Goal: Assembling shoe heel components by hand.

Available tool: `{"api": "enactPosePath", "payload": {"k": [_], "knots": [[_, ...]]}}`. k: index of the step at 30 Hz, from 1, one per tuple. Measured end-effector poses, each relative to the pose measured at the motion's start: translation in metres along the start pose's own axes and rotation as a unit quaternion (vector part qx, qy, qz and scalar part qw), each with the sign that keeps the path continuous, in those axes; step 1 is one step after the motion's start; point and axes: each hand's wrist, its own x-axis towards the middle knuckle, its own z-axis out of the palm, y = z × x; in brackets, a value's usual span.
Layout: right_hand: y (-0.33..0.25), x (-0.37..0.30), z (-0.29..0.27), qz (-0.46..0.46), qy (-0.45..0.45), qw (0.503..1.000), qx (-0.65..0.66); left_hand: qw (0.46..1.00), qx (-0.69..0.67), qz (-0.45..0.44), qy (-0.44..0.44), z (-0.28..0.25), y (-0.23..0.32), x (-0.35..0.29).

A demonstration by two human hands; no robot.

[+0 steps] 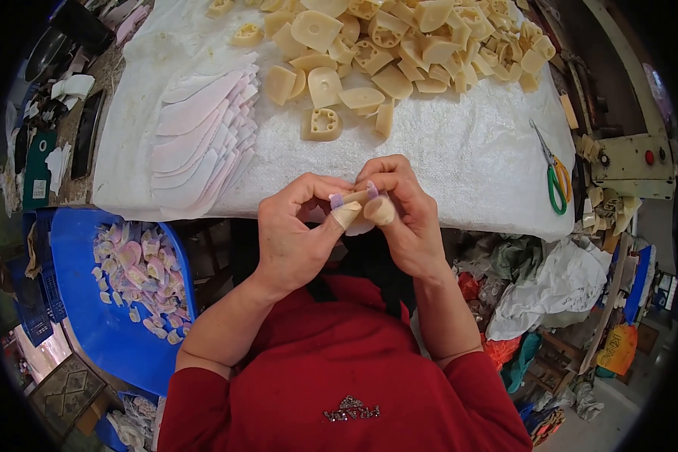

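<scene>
Watching the head feed, I see left hand (297, 226) and right hand (416, 226), both in a narrow pinch on one small beige-and-purple piece (356, 196) at the near edge of the white cloth (467, 166). Beige moulded blocks (410, 53) pile on its far side; pale sheets (203, 135) left, scissors (554, 177) right.

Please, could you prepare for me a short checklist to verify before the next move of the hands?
1. Left hand and right hand both grip the small beige piece: ok.
2. Purple material sits smoothly on it: cannot tell, fingers hide it.
3. Scissors lie apart from both hands: ok.
4. Pink-and-white cut sheets in one even, aligned stack: not ok, fanned out.
</scene>
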Motion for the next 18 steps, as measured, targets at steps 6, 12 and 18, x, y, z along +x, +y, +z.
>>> {"api": "enactPosePath", "payload": {"k": [6, 12, 18], "knots": [[0.003, 0.002, -0.002, -0.168, 0.023, 0.966, -0.196, 0.955, 0.224, 0.196, -0.005, 0.001, 0.0, 0.001], [0.006, 0.003, -0.018, -0.035, -0.016, 0.993, 0.11, 0.949, 0.226, 0.218, 0.032, -0.006, 0.006, 0.002], [-0.012, 0.005, -0.027, 0.168, -0.092, 0.969, 0.154, 0.906, 0.24, 0.346, -0.047, -0.014, -0.006, 0.004]]}}
